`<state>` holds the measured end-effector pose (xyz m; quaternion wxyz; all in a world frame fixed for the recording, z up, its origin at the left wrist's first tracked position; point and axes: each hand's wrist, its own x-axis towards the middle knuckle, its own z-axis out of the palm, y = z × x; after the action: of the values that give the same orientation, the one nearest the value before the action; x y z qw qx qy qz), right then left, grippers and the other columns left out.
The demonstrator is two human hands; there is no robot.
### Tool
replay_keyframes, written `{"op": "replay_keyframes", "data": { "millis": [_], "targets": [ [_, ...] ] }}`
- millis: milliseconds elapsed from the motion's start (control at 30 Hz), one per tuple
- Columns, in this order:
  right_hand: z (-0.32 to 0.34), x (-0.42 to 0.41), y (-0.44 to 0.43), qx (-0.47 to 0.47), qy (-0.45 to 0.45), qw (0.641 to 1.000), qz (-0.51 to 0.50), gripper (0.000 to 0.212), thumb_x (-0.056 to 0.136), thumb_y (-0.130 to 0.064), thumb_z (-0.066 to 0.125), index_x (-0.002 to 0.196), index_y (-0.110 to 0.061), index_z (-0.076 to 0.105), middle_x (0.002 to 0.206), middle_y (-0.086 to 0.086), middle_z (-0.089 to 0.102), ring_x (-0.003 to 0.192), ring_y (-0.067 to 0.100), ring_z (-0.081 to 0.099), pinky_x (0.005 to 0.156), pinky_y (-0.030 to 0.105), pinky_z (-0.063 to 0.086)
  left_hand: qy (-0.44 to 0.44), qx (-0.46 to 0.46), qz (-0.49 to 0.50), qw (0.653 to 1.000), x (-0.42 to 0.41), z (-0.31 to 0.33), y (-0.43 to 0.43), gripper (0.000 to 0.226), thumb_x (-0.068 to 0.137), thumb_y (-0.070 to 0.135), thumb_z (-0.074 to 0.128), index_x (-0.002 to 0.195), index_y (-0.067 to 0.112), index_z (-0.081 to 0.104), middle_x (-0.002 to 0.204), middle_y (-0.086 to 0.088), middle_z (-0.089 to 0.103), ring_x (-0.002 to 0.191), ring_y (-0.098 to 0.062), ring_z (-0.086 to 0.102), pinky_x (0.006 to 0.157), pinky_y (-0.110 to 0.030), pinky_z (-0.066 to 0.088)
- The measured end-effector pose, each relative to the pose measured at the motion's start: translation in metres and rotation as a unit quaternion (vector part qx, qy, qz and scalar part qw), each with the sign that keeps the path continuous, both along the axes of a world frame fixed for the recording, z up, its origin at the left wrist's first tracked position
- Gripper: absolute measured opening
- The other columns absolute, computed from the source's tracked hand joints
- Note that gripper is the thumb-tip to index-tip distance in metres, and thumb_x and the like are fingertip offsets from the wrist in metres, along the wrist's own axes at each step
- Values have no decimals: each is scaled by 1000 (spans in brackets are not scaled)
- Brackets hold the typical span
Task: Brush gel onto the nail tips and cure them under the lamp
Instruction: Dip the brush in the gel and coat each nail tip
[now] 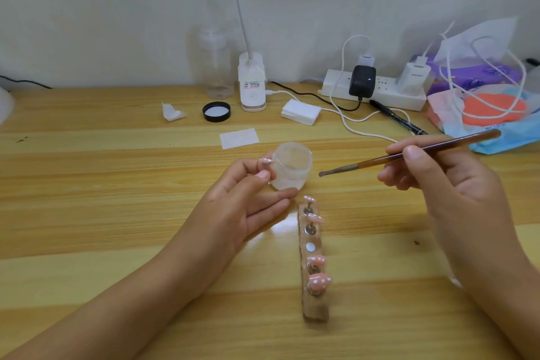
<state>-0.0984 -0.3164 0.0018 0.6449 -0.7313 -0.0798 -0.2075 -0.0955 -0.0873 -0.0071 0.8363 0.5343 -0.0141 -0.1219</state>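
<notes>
My left hand (248, 199) pinches a small stand with a pink nail tip (264, 161) between thumb and forefinger, right beside an open frosted gel jar (292, 168) on the table. A thin brown brush (409, 153) is gripped by my right hand (444, 181), its tip pointing left and hovering just right of the jar. In front of the jar lies a wooden holder (314, 260) with several pink nail tips (318, 282) on metal pegs and one bare slot. The white lamp (252, 82) stands at the back against the wall.
A black jar lid (216, 111), a stack of white wipes (301, 111), a single wipe (239, 138) and a clear bottle (216, 67) lie behind the jar. A power strip (374, 90) with chargers, cables, a black pen (397, 120) and bags (482, 96) fill the back right.
</notes>
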Motion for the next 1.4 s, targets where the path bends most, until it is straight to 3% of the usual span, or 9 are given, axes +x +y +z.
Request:
{"op": "replay_keyframes", "data": {
  "millis": [233,367,467,600,733,800,900,1100,1400],
  "targets": [
    [3,-4,4,-7,-42,998,37,22,92,-27,51,108,-24,66,93,0,71,89,11,67,76,17,49,14,4,3,1000,0,2,1,26,93,15,52,72,22,65,104,3,74,105,-29,69,90,-33,54],
    [3,-7,10,-53,-39,995,76,23,92,-8,49,104,-16,67,102,-1,71,99,8,67,81,13,47,18,2,2,1000,0,2,0,16,86,18,57,72,22,65,100,3,75,104,-28,69,90,-34,54],
    [3,-10,11,-98,-27,990,96,24,90,-9,50,101,-19,69,103,-5,71,103,10,65,84,14,46,18,-6,-1,1000,0,1,1,7,80,22,61,74,21,64,101,4,75,105,-29,69,90,-33,54],
    [3,-11,9,-118,-36,988,95,19,88,-11,53,97,-18,68,99,-6,69,100,10,64,83,12,46,12,-6,-13,1000,2,-2,3,14,86,19,60,74,24,66,102,6,75,106,-27,68,89,-32,55],
    [4,-9,8,-44,-49,995,77,19,85,-23,51,92,-23,68,92,-4,69,88,9,65,78,13,47,-6,35,10,999,4,-6,1,14,80,26,59,69,30,68,95,12,74,102,-16,69,85,-28,57],
    [4,-8,7,-5,-48,997,57,17,86,-27,53,92,-28,69,85,-2,69,82,10,65,74,16,48,-22,77,42,996,4,-9,1,11,77,30,61,69,33,69,96,8,64,83,-4,67,76,-24,56],
    [5,-5,5,58,-33,997,41,16,87,-31,55,90,-28,71,75,0,69,75,13,63,70,19,49,-47,101,31,993,2,-10,2,5,71,38,67,75,35,69,82,9,57,61,-1,52,62,-21,48],
    [7,-3,6,154,40,985,64,24,92,-21,53,81,-24,74,68,-3,67,67,9,62,66,18,53,-78,123,-4,989,1,-12,2,16,70,43,68,80,31,71,77,9,67,68,-3,57,67,-19,49],
    [7,-4,8,160,70,980,96,25,87,-20,52,78,-24,76,68,-1,68,68,10,64,67,19,54,-120,136,-28,983,-5,-4,0,8,81,23,70,83,30,73,89,12,72,83,0,62,74,-12,49]
  ]
}}
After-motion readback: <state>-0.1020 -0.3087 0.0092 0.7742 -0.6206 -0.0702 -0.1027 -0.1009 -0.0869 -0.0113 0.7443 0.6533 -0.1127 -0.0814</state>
